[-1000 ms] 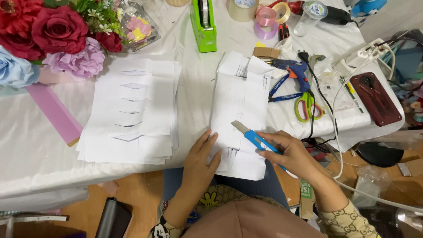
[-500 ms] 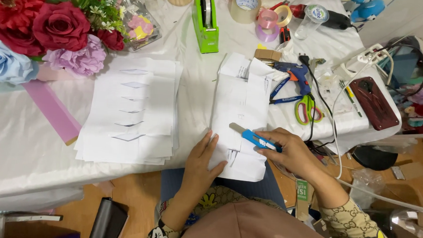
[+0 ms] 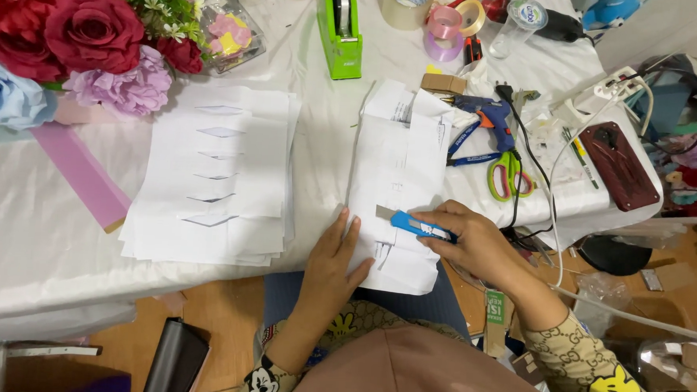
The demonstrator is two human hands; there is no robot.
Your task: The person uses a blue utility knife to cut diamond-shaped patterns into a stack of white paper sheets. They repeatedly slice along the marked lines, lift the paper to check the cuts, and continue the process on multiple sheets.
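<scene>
My right hand (image 3: 477,246) grips a blue utility knife (image 3: 412,224), its blade tip resting on a stack of white paper sheets (image 3: 398,167) at the table's near edge. My left hand (image 3: 336,255) lies flat on the lower left corner of that stack, fingers apart, pressing it down. Small cuts show in the paper just below the blade. To the left lies a second stack of white sheets (image 3: 214,173) with several diamond-shaped slits cut down its middle.
Artificial flowers (image 3: 70,38) fill the far left. A green tape dispenser (image 3: 340,28), tape rolls (image 3: 445,22), a blue glue gun (image 3: 488,116), scissors (image 3: 509,173), a dark red phone (image 3: 619,164) and cables crowd the right. A pink strip (image 3: 83,176) lies at left.
The right hand has slid the knife a little down the paper toward me. The left hand stays pressed on the stack.
</scene>
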